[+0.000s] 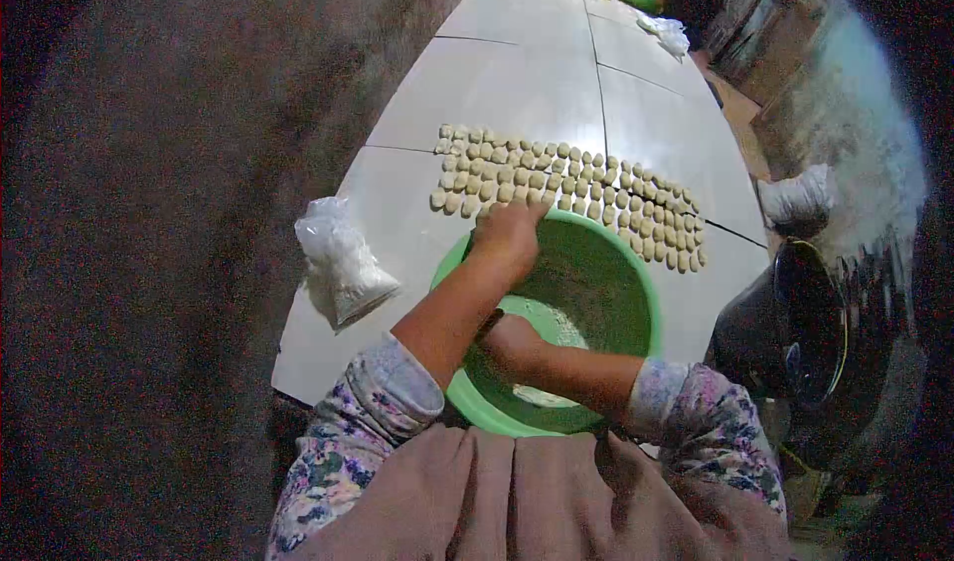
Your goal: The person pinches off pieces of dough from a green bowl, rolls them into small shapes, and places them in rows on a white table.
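Gently, we reach our left hand [507,240] over the green basin [650,298] towards the dough pieces [568,184] just beyond, forefinger extended, any hold unclear; our right hand [513,345] curls inside, contents hidden; a light touch should best spare the rows.

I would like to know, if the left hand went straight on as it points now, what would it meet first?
Probably the nearest row of pale dough pieces, just past the rim of the green basin. The left hand's height is unclear, so it might pass above them.
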Demonstrator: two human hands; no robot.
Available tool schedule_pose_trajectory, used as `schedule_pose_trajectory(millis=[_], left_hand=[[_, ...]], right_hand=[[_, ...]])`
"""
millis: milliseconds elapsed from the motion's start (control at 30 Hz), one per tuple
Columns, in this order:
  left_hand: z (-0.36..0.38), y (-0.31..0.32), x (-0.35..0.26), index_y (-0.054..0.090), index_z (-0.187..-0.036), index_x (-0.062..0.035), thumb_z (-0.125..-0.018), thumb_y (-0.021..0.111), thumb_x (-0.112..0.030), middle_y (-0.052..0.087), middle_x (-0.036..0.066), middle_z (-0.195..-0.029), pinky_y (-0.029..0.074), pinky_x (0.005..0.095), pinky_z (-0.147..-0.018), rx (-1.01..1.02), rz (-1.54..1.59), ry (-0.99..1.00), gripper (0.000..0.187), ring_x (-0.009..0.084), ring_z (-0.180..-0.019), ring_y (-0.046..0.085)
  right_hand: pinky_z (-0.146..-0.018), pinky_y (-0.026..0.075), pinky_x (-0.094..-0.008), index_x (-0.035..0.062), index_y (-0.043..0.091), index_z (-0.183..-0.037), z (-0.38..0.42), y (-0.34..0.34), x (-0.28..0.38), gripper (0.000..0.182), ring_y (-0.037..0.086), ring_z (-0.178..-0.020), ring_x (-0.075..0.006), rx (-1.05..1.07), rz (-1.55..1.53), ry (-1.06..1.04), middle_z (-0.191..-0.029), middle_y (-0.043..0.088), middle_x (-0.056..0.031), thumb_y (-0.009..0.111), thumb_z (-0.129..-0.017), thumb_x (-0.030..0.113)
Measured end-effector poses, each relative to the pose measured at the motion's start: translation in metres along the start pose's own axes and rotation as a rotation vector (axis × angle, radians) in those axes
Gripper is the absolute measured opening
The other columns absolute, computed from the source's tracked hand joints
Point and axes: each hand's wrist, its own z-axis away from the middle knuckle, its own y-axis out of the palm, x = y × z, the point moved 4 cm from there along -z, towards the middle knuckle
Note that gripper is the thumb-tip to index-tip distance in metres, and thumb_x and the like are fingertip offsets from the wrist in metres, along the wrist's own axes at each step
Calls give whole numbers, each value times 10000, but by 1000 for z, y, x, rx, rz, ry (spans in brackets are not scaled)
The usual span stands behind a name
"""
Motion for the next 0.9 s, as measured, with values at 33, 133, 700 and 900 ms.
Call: schedule_pose_trajectory(millis=[33,133,700,900], left_hand=[[-1,2,1,573,-1225,-208,-865,452,-87,592,160,-1081,450,451,-907,31,-28,-28,399,341,-1030,577],[-3,4,7,578,-1218,-209,-853,461,-75,592,150,-1095,459,446,-892,42,-52,-4,406,336,-1029,578],[4,-3,2,574,-1214,-198,-869,441,-81,578,140,-1115,456,443,-877,56,-164,-14,388,343,-1039,563],[1,2,8,573,-1229,-214,-858,451,-60,580,151,-1090,446,458,-890,45,-74,-17,420,334,-1043,564]], right_hand=[[-730,488,-402,49,619,-1026,-1,-9,-2,236,609,-892,-367,21,-140,58,-1020,614,-229,545,-821,138],[-722,499,-419,72,601,-1065,15,-29,-8,261,605,-855,-378,92,-86,40,-1027,600,-228,528,-818,110],[-819,476,-464,57,485,-1203,-9,-15,-31,383,562,-1039,-392,355,89,-132,-1099,586,-219,525,-844,182],[-731,502,-444,83,524,-1170,40,-18,31,334,604,-944,-376,440,425,-310,-1073,580,-247,508,-861,209]])
